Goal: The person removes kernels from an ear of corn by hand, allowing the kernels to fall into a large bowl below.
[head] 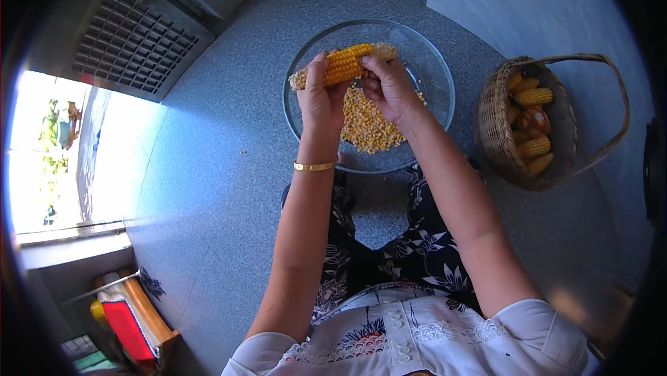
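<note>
An ear of yellow corn (346, 63) lies across both hands above a round mesh-sided tray. Its kernels are gone near both ends, where pale cob shows. My left hand (322, 92), with a gold-coloured bracelet at the wrist, grips the ear's left part. My right hand (386, 84) has its thumb pressed on the kernels near the right end, the other fingers curled below. Beneath them the round tray (445, 89) holds a pile of loose corn kernels (370, 123).
A woven basket (495, 115) with a tall handle stands at the right, holding several corn ears (534, 96) and a reddish packet. A few stray kernels (243, 152) lie on the speckled floor (208, 178). A metal grille (135, 40) is upper left, above a bright doorway.
</note>
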### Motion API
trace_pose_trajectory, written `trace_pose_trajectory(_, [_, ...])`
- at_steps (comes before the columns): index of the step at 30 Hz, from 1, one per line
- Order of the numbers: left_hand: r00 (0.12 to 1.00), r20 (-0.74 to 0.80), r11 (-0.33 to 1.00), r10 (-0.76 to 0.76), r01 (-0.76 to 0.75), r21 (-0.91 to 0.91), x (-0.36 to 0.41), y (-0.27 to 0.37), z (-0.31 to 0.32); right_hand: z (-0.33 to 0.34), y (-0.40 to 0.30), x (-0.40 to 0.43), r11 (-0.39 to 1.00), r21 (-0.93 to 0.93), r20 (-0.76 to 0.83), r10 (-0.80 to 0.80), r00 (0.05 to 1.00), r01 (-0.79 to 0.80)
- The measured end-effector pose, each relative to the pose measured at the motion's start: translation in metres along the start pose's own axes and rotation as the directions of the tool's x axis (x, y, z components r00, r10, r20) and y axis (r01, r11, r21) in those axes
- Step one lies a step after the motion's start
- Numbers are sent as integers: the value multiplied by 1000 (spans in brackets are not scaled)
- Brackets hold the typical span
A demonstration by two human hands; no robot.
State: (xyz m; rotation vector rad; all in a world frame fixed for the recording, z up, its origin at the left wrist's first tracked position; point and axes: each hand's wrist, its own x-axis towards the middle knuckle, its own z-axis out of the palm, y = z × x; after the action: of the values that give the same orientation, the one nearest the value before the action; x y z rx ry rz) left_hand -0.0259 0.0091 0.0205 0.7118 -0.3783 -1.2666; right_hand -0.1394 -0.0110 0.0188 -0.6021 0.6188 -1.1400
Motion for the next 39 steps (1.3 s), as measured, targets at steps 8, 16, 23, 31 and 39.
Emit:
trace_pose_trajectory(8, [1000, 8, 1000, -13, 13, -7, -2, 5, 2, 2, -3, -1, 988, -150, -3, 18, 1000, -19])
trace_pose_trajectory(16, [1000, 7, 1000, 25, -25, 7, -2, 7, 0, 3, 1, 0, 989, -149, 15, 15, 1000, -13])
trace_pose_trajectory(23, [994, 1, 993, 105, -105, 55, -8, -3, 6, 6, 18, 0, 997, -16, -73, -78, 994, 77])
trace_pose_trajectory(31, [993, -101, 998, 61, -62, -2, -12, -10, 6, 7, 25, -2, 979, -160, -196, -160, 968, 129])
trace_pose_trajectory(39, [996, -90, 994, -21, 11, -108, -7, -9, -4, 6, 33, 1, 949, -236, -134, -244, 960, 208])
